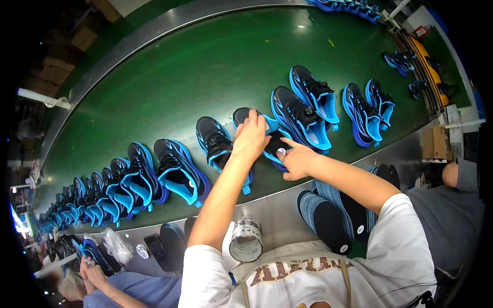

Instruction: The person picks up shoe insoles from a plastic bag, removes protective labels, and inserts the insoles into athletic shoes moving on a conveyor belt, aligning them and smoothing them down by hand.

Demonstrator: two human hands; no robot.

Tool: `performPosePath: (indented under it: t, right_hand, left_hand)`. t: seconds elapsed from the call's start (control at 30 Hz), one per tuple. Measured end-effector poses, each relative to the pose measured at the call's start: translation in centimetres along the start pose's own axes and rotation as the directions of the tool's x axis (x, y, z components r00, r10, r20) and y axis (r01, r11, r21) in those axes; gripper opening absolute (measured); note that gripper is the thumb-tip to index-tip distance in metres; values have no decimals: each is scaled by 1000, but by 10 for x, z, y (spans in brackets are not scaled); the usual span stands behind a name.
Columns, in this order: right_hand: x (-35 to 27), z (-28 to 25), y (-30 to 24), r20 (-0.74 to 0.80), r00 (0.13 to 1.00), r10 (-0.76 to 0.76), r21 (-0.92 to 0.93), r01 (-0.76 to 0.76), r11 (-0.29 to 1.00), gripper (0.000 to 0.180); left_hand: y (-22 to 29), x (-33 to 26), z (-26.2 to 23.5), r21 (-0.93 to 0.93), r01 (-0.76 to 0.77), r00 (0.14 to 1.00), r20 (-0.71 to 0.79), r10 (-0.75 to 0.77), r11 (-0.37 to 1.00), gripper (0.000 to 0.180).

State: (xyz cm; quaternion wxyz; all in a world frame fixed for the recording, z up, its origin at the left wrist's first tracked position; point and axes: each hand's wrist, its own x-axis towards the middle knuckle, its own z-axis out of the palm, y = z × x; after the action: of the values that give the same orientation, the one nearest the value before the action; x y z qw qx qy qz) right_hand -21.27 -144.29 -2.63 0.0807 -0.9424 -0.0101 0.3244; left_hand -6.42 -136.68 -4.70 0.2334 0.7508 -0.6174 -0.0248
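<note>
A black and blue sneaker (241, 116) lies on the green belt in front of me, toe pointing away. My left hand (250, 137) is closed round the upper at its opening, near the tongue. Under my right hand (299, 158) is a black insole (273, 145) with a round white sticker, its front part reaching into the shoe. My right fingers close on its heel end, the index finger stretched along it. The fingers cover part of the shoe's inside. Just left stands another sneaker (213, 134); to the right is a pair of sneakers (295, 115).
Stacked insoles (334, 215) and tape rolls (246, 239) lie on the metal ledge (275, 213) near me. A long row of sneakers (123, 187) runs left along the belt (169, 77). A co-worker's hands (93, 273) hold a shoe at lower left; another person (447, 215) sits at right.
</note>
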Motion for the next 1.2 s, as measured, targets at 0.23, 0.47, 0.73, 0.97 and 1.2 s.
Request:
performPosePath:
  t: [0.23,0.47,0.73,0.97,1.2]
  right_hand:
    - [-60,37,-41,-553,776,303,172,-250,953,36]
    - [-37,32,-32,-579,767,278,306,-111,946,28]
    - [-58,21,-49,-598,689,409,518,-56,854,31]
    - [-174,48,-89,-594,640,487,590,-65,805,33]
    - [-234,132,-140,-499,629,596,582,-266,769,51]
  left_hand:
    - [14,-6,-9,212,-49,999,30,44,976,38]
    - [3,-6,-18,539,-186,981,58,184,821,15]
    - [-20,0,-1,665,-332,943,241,229,669,20]
    - [-14,14,-39,193,9,882,462,-98,981,16]
    - [-18,28,-82,-934,213,911,85,-403,285,15]
